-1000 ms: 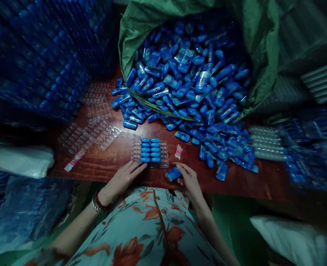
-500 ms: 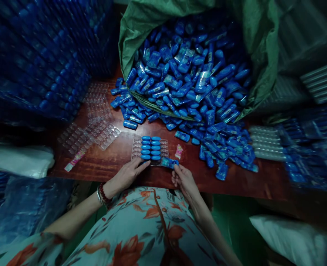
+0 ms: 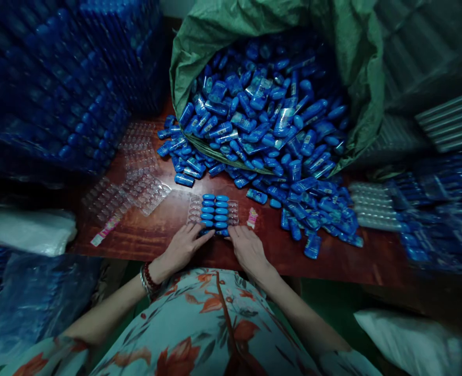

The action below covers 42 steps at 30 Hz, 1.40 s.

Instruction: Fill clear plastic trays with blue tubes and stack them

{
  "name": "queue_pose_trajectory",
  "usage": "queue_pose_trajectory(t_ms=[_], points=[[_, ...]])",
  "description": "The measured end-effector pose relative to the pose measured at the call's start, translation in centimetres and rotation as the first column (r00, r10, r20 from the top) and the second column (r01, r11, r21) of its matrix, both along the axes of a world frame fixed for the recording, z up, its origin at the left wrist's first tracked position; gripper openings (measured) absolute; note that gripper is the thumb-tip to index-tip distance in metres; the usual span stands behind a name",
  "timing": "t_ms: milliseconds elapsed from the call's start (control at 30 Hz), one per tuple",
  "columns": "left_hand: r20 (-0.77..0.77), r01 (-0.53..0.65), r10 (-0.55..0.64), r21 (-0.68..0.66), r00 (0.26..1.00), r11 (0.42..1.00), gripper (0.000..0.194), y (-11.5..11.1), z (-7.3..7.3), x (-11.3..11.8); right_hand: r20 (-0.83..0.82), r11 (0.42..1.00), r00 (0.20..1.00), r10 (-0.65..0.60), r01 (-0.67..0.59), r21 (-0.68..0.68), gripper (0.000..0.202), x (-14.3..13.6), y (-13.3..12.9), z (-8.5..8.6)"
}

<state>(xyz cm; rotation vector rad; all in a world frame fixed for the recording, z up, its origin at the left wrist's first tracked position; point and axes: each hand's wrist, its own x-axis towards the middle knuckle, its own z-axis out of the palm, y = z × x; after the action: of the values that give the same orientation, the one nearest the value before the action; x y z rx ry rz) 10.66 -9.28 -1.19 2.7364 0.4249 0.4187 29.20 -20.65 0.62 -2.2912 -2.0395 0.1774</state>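
A clear blister tray lies on the table in front of me, with two columns of small blue wrapped bottles in its middle. My left hand holds the tray's near left corner, thumb reaching over the nearest row. My right hand is at the near right corner, its fingers closed on a blue wrapped bottle in that row. Fingers partly hide this bottle and the tray's near edge.
Behind the tray, a green sack spills many blue bottles onto the table. Clear trays and a pink-white strip lie left. A small pink wrapper is right. Tall filled stacks rise at far left.
My right hand has moved left and slightly up, bringing the blue bottle from beside the tray to its near row. My left hand stays at the tray's corner.
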Motion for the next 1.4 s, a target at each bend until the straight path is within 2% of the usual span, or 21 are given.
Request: queue_pose_trajectory(t_ms=[100,267,333,500,667,767,833,900,967,1000,1067,1133,1200,1300,1400], points=[[-0.017,-0.052,0.053,0.082,0.998,0.995,0.053,0.1,-0.4,0.0,0.13,1.0,0.991,0.015,-0.013,-0.022,0.019,-0.8,0.6,0.5],[-0.04,0.074,-0.072,0.065,0.997,0.995,0.064,0.3,-1.5,0.1,0.276,0.999,0.961,-0.017,0.029,-0.038,0.029,-2.5,0.8,1.6],[-0.029,0.075,-0.073,0.057,0.997,0.996,0.065,0.3,-1.8,0.2,0.289,0.999,0.957,0.007,0.006,-0.044,0.031,-3.0,0.8,2.2],[-0.019,0.077,-0.076,0.039,0.997,0.996,0.062,0.2,-2.2,0.2,0.301,0.987,0.94,0.162,-0.148,-0.068,0.029,-3.9,1.3,3.5],[-0.003,0.038,-0.038,-0.007,0.999,0.999,0.059,0.4,-1.9,0.4,0.317,0.981,0.933,0.169,-0.128,-0.146,0.027,-3.7,2.4,3.2],[0.037,0.062,-0.06,-0.032,0.997,0.998,0.054,1.1,-1.4,0.3,0.222,0.981,0.969,0.112,-0.073,-0.179,0.015,-2.9,2.6,2.9],[0.108,0.039,-0.033,-0.055,0.994,0.998,0.048,2.3,-1.0,0.5,0.144,0.985,0.988,0.048,-0.023,-0.171,0.021,-2.1,2.4,2.9],[0.212,-0.093,0.112,-0.097,0.971,0.991,0.041,4.4,-0.8,0.9,0.098,0.987,0.993,-0.073,0.086,-0.139,0.029,-0.7,2.2,2.8],[0.248,-0.296,0.319,-0.127,0.915,0.947,0.034,7.4,-0.7,1.8,0.1,0.963,0.965,-0.241,0.251,-0.099,0.031,1.5,2.3,2.7],[0.207,-0.381,0.396,-0.111,0.895,0.918,0.03,9.1,-0.7,2.3,0.117,0.938,0.938,-0.327,0.337,-0.078,0.031,2.8,2.5,2.6],[0.037,-0.458,0.458,-0.02,0.888,0.889,0.026,12.2,-0.7,3.6,0.168,0.891,0.882,-0.44,0.452,-0.04,0.03,5.6,3.1,2.1],[-0.118,-0.441,0.442,0.037,0.889,0.897,0.028,14.4,-0.7,4.7,0.183,0.858,0.85,-0.494,0.51,-0.05,0.032,8.2,3.9,1.4],[-0.188,-0.371,0.365,0.004,0.912,0.929,0.027,15.5,-0.9,5.5,0.139,0.865,0.869,-0.476,0.491,-0.103,0.033,9.9,4.4,0.6],[-0.179,-0.256,0.238,-0.085,0.955,0.963,0.025,15.3,-1.8,5.4,0.028,0.887,0.897,-0.441,0.44,-0.137,0.034,10.7,4.4,-0.7],[-0.126,-0.299,0.282,-0.144,0.951,0.943,0.026,13.7,-2.7,4.3,-0.131,0.883,0.873,-0.469,0.461,-0.087,0.032,10.3,3.4,-2.1]])
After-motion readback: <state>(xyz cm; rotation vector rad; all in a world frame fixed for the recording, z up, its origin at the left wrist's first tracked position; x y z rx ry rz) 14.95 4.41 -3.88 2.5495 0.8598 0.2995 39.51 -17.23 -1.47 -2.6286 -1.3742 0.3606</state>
